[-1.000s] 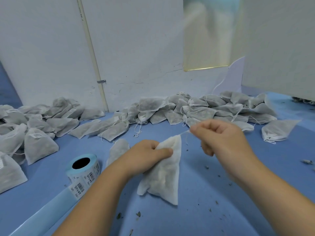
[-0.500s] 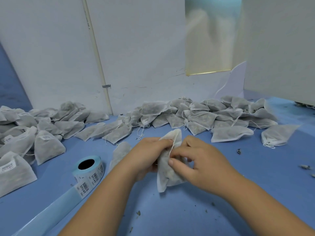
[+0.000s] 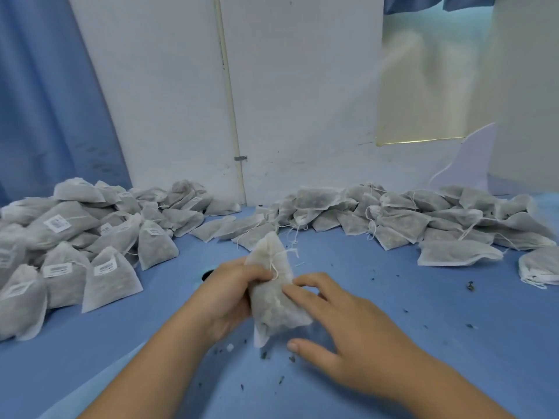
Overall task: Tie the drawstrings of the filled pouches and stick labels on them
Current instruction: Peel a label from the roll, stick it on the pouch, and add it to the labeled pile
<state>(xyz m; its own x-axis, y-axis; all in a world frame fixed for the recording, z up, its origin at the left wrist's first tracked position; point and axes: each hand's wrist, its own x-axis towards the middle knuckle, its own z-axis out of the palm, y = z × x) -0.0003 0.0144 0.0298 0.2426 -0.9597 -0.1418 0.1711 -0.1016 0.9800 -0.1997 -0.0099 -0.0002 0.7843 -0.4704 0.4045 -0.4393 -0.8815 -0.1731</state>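
A filled white mesh pouch (image 3: 273, 300) stands upright at the centre of the blue table, its neck cinched and its thin white drawstring (image 3: 279, 260) knotted with loose ends sticking out. My left hand (image 3: 228, 293) grips the pouch around its neck from the left. My right hand (image 3: 325, 323) lies beside it on the right, fingers spread and straight, fingertips touching the pouch's side. The label roll (image 3: 206, 275) is almost wholly hidden behind my left hand.
Labelled pouches (image 3: 112, 276) are heaped at the left. Pouches without labels (image 3: 402, 222), strings loose, are piled along the white wall from the centre to the right. Dark crumbs (image 3: 470, 286) dot the blue table surface (image 3: 393, 297).
The right hand has let go of the drawstring and now rests with straight fingers against the pouch. The pouch's neck is now cinched. The camera has tilted up and shifted left.
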